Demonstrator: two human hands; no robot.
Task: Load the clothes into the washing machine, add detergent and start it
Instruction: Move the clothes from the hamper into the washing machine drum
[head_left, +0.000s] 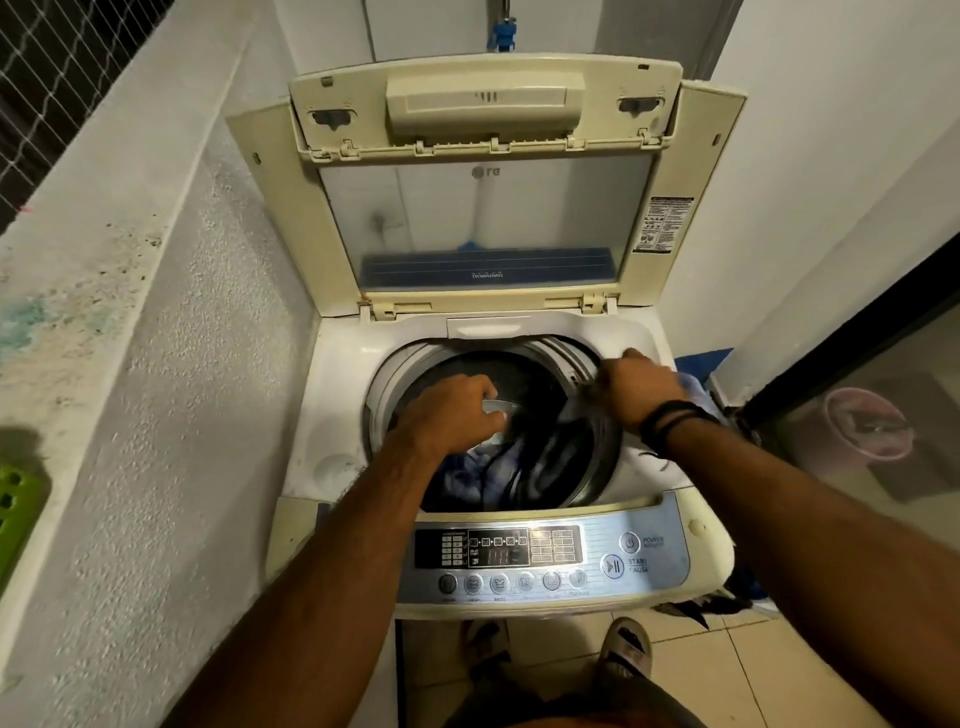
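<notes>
Loading was the step in hand: the left hand reached into the round steel drum, fingers curled over soft blue and black clothes just beneath it. The right hand, at the drum's far rim, gripped dark fabric (more pale cloth behind the wrist). Next would call for pushing everything below the rim, then detergent.

A green plastic basket sits on the ledge far left of the hands. A pink bucket shows behind glass to their right, and a blue tap fitting hangs on the wall beyond them.
</notes>
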